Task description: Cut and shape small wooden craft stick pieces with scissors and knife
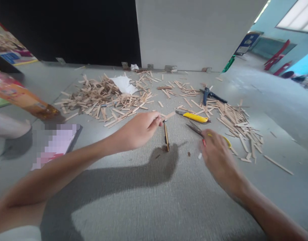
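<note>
Working over a grey surface (143, 214), a person is using the left hand (140, 130), just left of a yellow utility knife (196, 117), to pinch a pale wooden strip (170, 115) between fingertips pressed together. The strip is pointing from the fingers toward the knife's tip. A slim gold implement (167, 136) is lying below those fingertips, left of the knife and nearer the person; whether the hand is touching it cannot be told. The right hand (218, 154), well apart from the left, is reaching over a pair of yellow-handled scissors (196, 130) on the near side of the knife, its fingers covering part of the handles; how firmly they are gripping cannot be told. Beyond the knife and to its right, a dark blue tool (205, 97) is resting among wooden pieces, while a scattered heap (244, 125) is spreading farther right. A larger pile (90, 97) is lying left of the knife, a crumpled white paper (125, 84) resting on it. An orange-labelled bottle (23, 95) is lying at far left.
</note>
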{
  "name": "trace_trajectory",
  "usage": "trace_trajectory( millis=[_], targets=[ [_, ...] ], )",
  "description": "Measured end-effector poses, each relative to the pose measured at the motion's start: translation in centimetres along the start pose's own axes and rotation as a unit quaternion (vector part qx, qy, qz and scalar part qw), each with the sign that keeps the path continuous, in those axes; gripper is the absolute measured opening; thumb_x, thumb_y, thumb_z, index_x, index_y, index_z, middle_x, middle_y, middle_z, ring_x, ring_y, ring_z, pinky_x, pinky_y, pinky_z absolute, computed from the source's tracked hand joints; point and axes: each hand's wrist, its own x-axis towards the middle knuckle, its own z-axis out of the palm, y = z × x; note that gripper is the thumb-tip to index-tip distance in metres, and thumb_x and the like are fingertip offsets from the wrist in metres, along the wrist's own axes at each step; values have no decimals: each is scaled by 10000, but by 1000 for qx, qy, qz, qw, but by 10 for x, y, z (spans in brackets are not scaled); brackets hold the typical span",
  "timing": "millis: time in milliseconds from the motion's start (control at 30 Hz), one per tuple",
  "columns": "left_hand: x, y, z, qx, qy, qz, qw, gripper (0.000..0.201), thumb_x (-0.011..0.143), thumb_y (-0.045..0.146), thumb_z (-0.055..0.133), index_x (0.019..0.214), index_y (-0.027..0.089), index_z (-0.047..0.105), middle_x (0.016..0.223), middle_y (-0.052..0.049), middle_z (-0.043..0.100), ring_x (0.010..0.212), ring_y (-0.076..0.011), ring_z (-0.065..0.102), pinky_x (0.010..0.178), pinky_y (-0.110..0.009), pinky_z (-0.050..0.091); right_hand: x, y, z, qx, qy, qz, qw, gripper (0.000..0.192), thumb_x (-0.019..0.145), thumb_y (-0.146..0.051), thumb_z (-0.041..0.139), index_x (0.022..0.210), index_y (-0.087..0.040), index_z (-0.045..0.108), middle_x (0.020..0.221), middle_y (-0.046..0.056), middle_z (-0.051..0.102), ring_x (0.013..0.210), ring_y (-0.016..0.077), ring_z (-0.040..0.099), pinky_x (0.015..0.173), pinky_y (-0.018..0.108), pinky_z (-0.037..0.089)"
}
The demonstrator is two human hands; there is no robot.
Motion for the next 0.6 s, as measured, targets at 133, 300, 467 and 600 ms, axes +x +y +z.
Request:
trace_trajectory(
  millis=[133, 300, 467, 600],
  targets=[
    [4, -2, 3, 16, 1, 3, 1000, 300, 1091, 253, 376, 927, 186, 618, 731, -6, 605, 630, -179, 553, 665, -303, 374, -8, -34, 8, 92, -53, -350, 931, 502, 1099, -178, 510, 1599, -227, 516, 1699, 153, 527, 1575, 379, 464, 1205, 648, 497],
    [7, -8, 6, 15, -3, 27, 1000, 310, 1091, 257, 371, 940, 176, 630, 837, -44, 688, 720, -191, 613, 689, -296, 392, -5, -38, 10, 119, -18, -323, 939, 262, 1101, -234, 585, 1331, -156, 682, 1377, 198, 741, 1287, 343, 696, 1068, 557, 607],
    [8, -13, 7, 7, -34, 22, 999, 338, 1098, 274, 368, 964, 180, 664, 708, -8, 606, 590, -166, 533, 632, -288, 366, 0, -21, 15, 127, 68, -216, 966, 211, 1143, -257, 510, 1053, -155, 672, 895, 115, 723, 788, 282, 709, 700, 417, 617],
    [9, -14, 8, -46, -81, 13, 996, 316, 1105, 303, 388, 979, 186, 654, 619, 30, 520, 494, -139, 446, 577, -270, 340, 5, -18, 19, 120, 70, -230, 963, 244, 1144, -191, 456, 1245, -150, 673, 1107, 171, 737, 950, 296, 741, 812, 425, 620]
  ],
)
